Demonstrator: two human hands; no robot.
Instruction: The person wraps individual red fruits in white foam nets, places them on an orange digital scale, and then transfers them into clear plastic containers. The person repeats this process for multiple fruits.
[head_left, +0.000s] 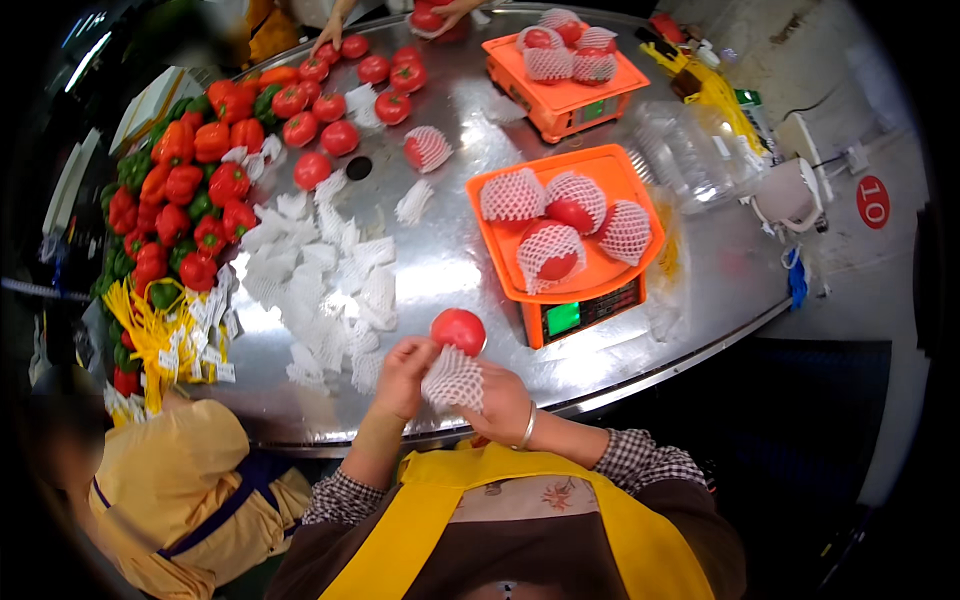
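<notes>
A white foam mesh sleeve (453, 379) is between my hands at the table's near edge. The fingers of my left hand (407, 375) pinch its upper left side. My right hand (501, 403), with a bangle on the wrist, grips its right side. Just beyond the sleeve, close to my fingertips, lies a bare tomato (458, 331). More flattened foam sleeves (326, 281) are heaped to the left. An orange scale (517, 277) stands beyond my hands to the right, its tray holding several tomatoes (574, 202) in mesh sleeves; its display glows green.
Red bell peppers (180, 184) and yellow ties with tags (161, 330) cover the left of the metal table (442, 247). Loose tomatoes (330, 107) lie farther back, near a co-worker's hands (330, 34). A second orange scale (566, 94) and clear plastic packaging (690, 157) stand right. Another person (180, 480) is at left.
</notes>
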